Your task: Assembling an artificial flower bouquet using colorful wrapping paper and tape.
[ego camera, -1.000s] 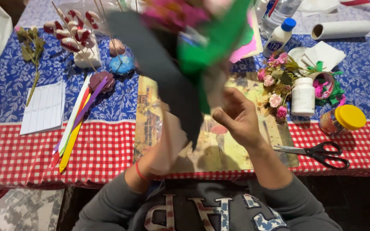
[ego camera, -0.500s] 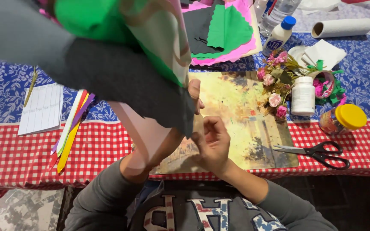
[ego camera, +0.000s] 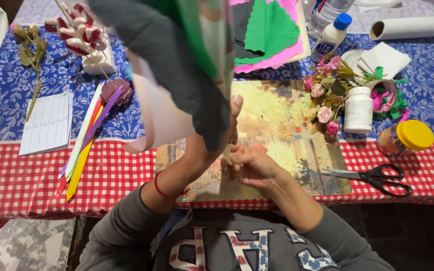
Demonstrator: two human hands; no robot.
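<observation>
The left hand (ego camera: 212,135) is raised close to the camera, closed on a bundle of paper sheets (ego camera: 177,60), grey, green and pale pink, which fans up and out of the top of the view and hides most of the fingers; the thumb shows at the bundle's right edge. The right hand (ego camera: 249,165) sits just below it, its fingers pinched together at the lower end of the bundle, though what exactly they grip is too small to tell. Both hands hover over a picture mat (ego camera: 287,130) that lies on the red checked cloth (ego camera: 26,175) at the table's near edge. Right of the mat lie black scissors (ego camera: 377,178), closed, and beyond them a jar with a yellow lid (ego camera: 408,138). A white bottle (ego camera: 358,109) stands beside a bunch of small pink flowers (ego camera: 325,95). Further back are a stack of pink, green and black sheets (ego camera: 272,35), a glue bottle with a blue cap (ego camera: 332,35) and a paper roll (ego camera: 405,27). To the left lie coloured paper strips (ego camera: 84,145), a lined white card (ego camera: 48,123) and a dried sprig (ego camera: 31,55).
</observation>
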